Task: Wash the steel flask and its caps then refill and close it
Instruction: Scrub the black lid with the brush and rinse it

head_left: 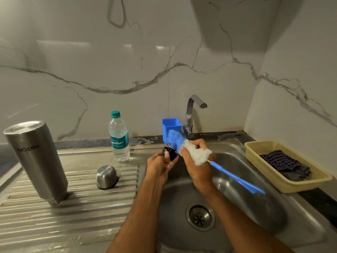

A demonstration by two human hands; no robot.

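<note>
The steel flask (36, 159) stands upside down on the ribbed drainboard at the left. Its steel outer cap (106, 177) lies mouth down on the drainboard to the right of it. My left hand (160, 164) holds the small black inner cap (169, 153) over the left edge of the sink. My right hand (197, 161) grips a blue and white bottle brush (184, 146) by its bristle head, with the blue bristles against the black cap. The brush's blue handle (237, 179) sticks out to the lower right over the basin.
A clear plastic water bottle (119, 136) with a teal lid stands at the back of the drainboard. Behind my hands are a blue holder (171, 126) and the steel tap (193, 114). The sink basin (255, 198) has its drain below. A cream basket (284, 179) with a dark cloth sits right.
</note>
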